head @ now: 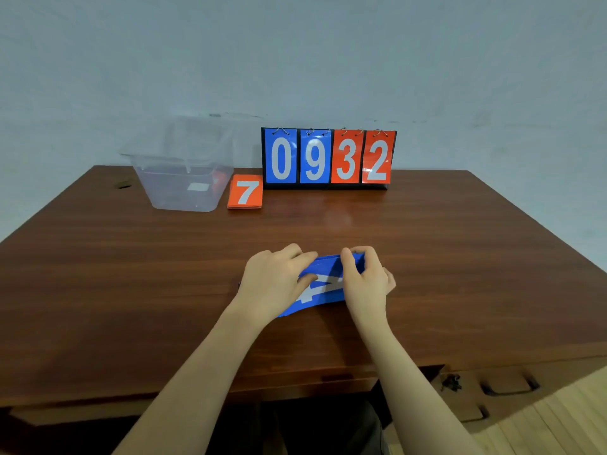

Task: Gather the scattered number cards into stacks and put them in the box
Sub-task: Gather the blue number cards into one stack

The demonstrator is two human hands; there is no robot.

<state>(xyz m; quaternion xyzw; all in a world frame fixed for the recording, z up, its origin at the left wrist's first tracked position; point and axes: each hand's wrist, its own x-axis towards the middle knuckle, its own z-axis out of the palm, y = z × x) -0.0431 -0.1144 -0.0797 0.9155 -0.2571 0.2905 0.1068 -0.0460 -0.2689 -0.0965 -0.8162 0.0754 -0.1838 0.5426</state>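
Blue cards point(323, 284), gathered into one stack, are held just above the near middle of the desk point(460, 257), their near edge sagging toward the wood. The left hand point(274, 280) pinches the left end, thumb on the top face; the right hand point(366, 280) closes over the right end, fingers curled across the far edge. Both hands are closed on this stack.

The bow in the stack suggests thin, glossy, flexible sheets: light, likely slippery against one another, and apt to fan out or slide if gripped at one corner only. The safest hold appears to be across the short ends, squeezing top and bottom together, or one hand under the middle.

A red stack point(245, 192), topped by a 7, lies flat at the far left, just beside the clear box point(184, 182). The box stands open at the far left corner of the desk; something red shows through its right wall, though what it is cannot be told. The scoreboard point(328, 157), reading 0932, stands upright at the far edge, right of the red stack.

Between the hands and the box the desk is bare wood; only the red stack lies close to that path.
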